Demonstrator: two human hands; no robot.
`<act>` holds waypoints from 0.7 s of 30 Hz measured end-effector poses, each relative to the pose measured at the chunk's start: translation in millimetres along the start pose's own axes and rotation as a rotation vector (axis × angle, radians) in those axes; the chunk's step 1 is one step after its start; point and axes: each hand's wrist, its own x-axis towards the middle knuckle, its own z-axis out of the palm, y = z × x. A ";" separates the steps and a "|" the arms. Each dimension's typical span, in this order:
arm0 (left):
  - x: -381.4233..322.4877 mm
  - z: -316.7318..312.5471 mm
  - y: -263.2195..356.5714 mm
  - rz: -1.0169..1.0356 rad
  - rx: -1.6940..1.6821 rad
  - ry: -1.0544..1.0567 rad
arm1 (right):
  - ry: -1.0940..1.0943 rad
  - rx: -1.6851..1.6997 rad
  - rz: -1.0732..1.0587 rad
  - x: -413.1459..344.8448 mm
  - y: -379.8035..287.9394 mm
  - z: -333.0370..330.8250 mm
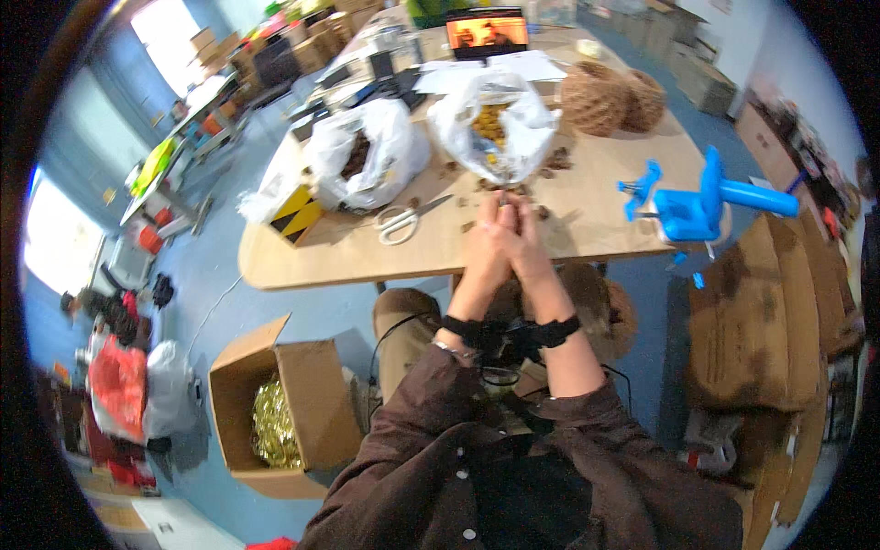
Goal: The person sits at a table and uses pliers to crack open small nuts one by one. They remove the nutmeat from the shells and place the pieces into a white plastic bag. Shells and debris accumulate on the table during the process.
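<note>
My left hand [485,234] and my right hand [528,237] are pressed together above the front part of the wooden table [440,254]. A small dark piece [505,201] shows between their fingertips, too blurred to identify; the fingers hide most of it. Just beyond them stands a white plastic bag [536,130] with small yellow-brown things [490,125] inside. Small brown pieces [558,159] lie scattered around the hands and the bag. To the left is a second white plastic bag [402,148] with dark brown contents [356,155]. White-handled scissors [399,225] rest in front of it.
A blue clamp-like device [687,213] sits at the table's right edge. Brown twine-like balls [595,100] lie behind it, near a lit screen [487,33]. A yellow-black box [297,214] stands left. On the floor, a cardboard box [320,405] holds gold tinsel [275,426].
</note>
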 end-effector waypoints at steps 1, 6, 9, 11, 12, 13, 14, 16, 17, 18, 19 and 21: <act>0.5 1.7 0.4 0.002 -0.015 0.044 | -0.002 0.011 0.011 -1.6 -0.7 0.0; -0.5 -1.3 5.4 0.113 0.027 0.020 | -0.017 0.092 0.106 -5.8 -9.4 -1.5; -1.2 -3.9 10.7 0.188 0.096 0.031 | -0.027 0.095 0.115 -5.0 -13.7 -3.2; -0.7 -3.9 13.6 0.163 0.065 0.030 | -0.032 0.094 0.118 -3.3 -16.3 -4.6; -0.1 -3.3 14.6 0.140 0.039 0.031 | -0.035 0.094 0.120 -2.4 -17.5 -4.7; 0.4 -2.9 15.1 0.128 0.019 0.034 | -0.037 0.093 0.120 -1.4 -18.4 -3.5; 0.8 -2.5 15.1 0.089 -0.024 0.020 | -0.039 0.095 0.119 -1.1 -19.2 -1.6; 1.3 -2.8 13.9 0.037 -0.093 -0.001 | -0.045 0.097 0.120 -1.6 -20.2 5.3; 1.5 -3.0 13.1 0.035 -0.088 0.007 | -0.049 0.097 0.124 -3.0 -19.8 11.0; 1.4 -3.2 12.2 0.037 -0.083 0.013 | -0.053 0.097 0.128 -4.3 -19.5 16.4; 1.7 -2.4 11.8 0.050 -0.083 0.022 | -0.049 0.094 0.130 -4.7 -21.2 18.0; 3.1 -1.4 11.1 0.066 -0.072 0.034 | -0.025 0.080 0.131 -5.8 -26.3 13.5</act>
